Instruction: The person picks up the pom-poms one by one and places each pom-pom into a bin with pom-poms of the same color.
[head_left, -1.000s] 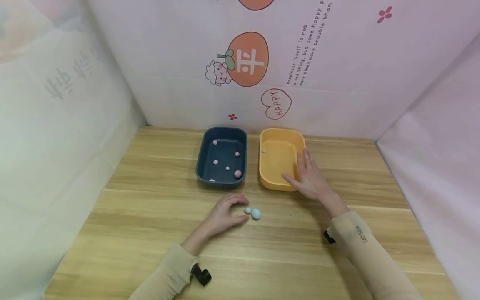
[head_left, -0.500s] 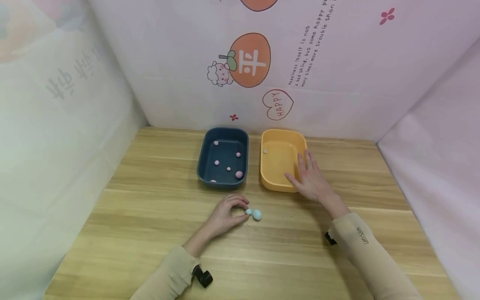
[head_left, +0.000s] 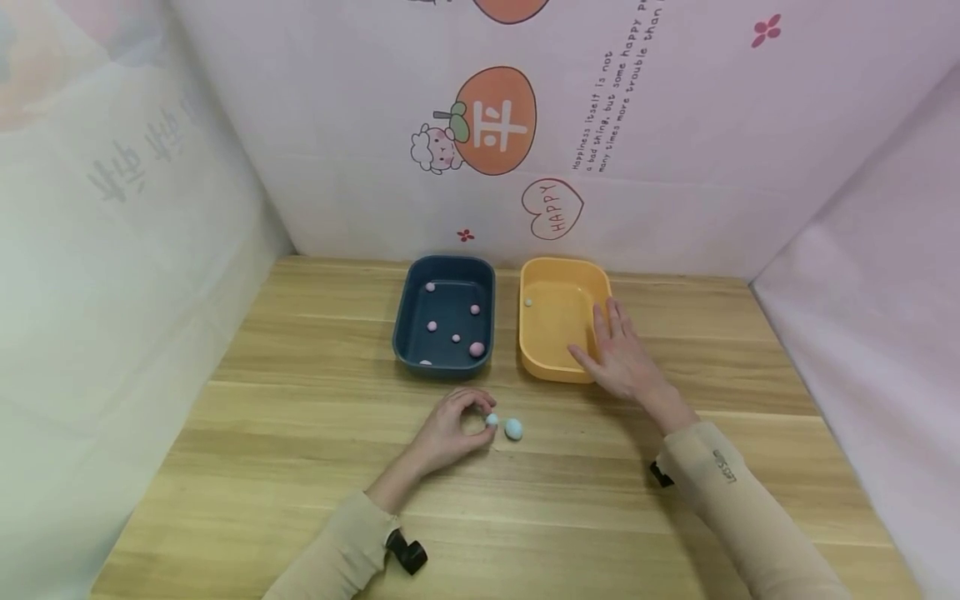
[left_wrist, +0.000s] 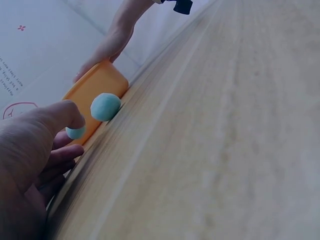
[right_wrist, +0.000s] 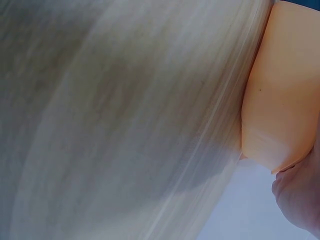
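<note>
Between thumb and fingertips my left hand (head_left: 447,429) pinches a small light-blue clay ball (head_left: 492,420), low over the wooden table. A larger light-blue clay ball (head_left: 513,429) lies just right of those fingertips; the left wrist view shows it as a rounded lump (left_wrist: 105,107) in front of the orange-yellow bin. My right hand (head_left: 622,358) rests with straight, spread fingers on the right rim of the yellow bin (head_left: 558,372). Inside that bin, by its left wall, sits one tiny pale ball (head_left: 528,302).
A dark blue bin (head_left: 442,369) stands left of the yellow one, holding several pink balls (head_left: 476,349) of different sizes. Behind both bins rises a printed white cloth wall (head_left: 360,167), with more cloth at the left and right sides of the table (head_left: 570,517).
My left fingers have closed on the small blue ball and drawn it slightly left, away from the larger one. The right hand stays on the yellow bin's rim.
</note>
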